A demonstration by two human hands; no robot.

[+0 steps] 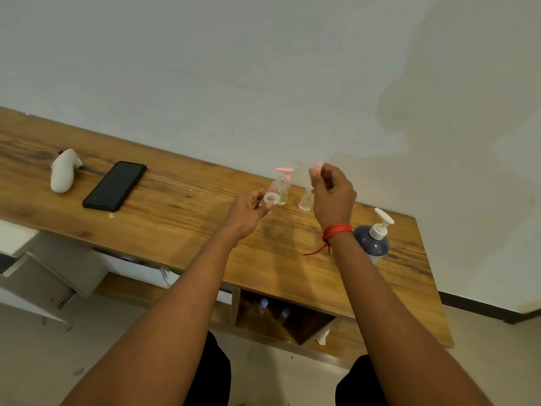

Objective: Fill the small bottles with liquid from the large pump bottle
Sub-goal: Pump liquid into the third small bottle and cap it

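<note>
My left hand [248, 210] holds a small clear bottle [270, 199] tilted, its open white neck facing me. My right hand [332, 197] is raised beside it, pinching a pink pump cap [317, 165] between its fingertips. Two more small clear bottles stand on the wooden table [175, 218] behind my hands: one with a pink pump top [283, 183], and one without a top [306, 199] partly hidden by my right hand. The large dark blue pump bottle [373, 241] with a white pump stands at the right, just beyond my right wrist.
A black phone [114, 186] and a white object [63, 170] lie on the table's left part. The white wall runs close behind the table. An open cubby [281, 317] under the table holds several bottles. A drawer unit [44, 276] stands at the lower left.
</note>
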